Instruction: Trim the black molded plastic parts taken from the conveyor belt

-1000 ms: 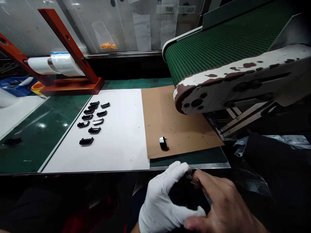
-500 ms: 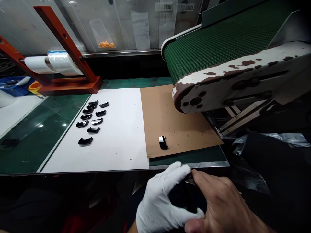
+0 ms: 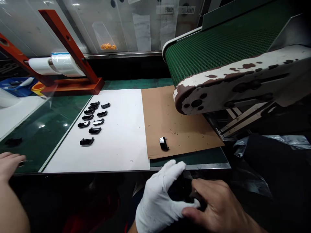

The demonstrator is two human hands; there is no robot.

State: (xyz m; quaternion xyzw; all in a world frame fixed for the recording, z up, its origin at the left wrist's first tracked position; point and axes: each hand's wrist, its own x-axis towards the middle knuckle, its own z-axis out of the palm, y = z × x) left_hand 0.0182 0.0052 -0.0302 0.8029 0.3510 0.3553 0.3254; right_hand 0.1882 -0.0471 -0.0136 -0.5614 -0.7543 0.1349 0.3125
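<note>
My left hand [image 3: 160,199], in a white glove, curls round a small dark part [image 3: 183,191] just below the table's front edge. My bare right hand [image 3: 216,205] pinches the same dark part from the right; little of the part shows between the fingers. One glossy black part [image 3: 163,143] lies alone on the brown cardboard sheet [image 3: 175,124]. Several black parts [image 3: 93,121] sit in two rows on the white sheet [image 3: 119,136].
A green conveyor belt [image 3: 218,42] with a worn white side plate overhangs the cardboard at the right. An orange stand [image 3: 70,82] holding film rolls stands at the back left. Another person's bare hand [image 3: 8,163] and forearm rest at the table's left front edge.
Another person's hand and forearm have come into view at the lower left. My hands have shifted slightly on the dark part, the right fingertips sliding down.
</note>
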